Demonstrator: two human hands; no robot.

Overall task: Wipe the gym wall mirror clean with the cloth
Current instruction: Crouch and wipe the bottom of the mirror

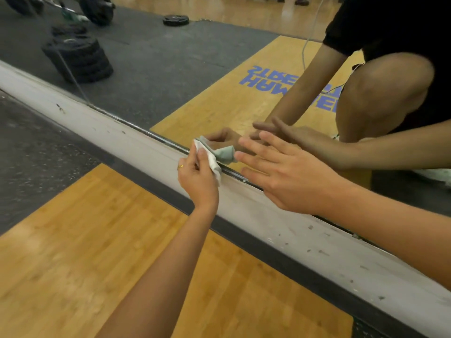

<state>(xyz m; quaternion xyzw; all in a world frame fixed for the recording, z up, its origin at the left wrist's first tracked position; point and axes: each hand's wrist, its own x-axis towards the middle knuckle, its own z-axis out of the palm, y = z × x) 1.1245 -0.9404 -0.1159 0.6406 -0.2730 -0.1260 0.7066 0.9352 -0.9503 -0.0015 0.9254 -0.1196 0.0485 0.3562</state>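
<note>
The wall mirror fills the upper part of the head view, and its bottom metal edge runs diagonally from upper left to lower right. My left hand pinches a small white cloth and holds it against the mirror's bottom edge, above a white baseboard. The cloth's greenish reflection shows in the glass just behind it. My right hand lies flat with straight spread fingers, its fingertips against the glass just right of the cloth. Both hands are mirrored in the glass.
Wooden floor lies under my arms, with dark rubber flooring to the left. The mirror reflects stacked weight plates, a single plate, blue floor lettering, a thin cable and my crouched body in black.
</note>
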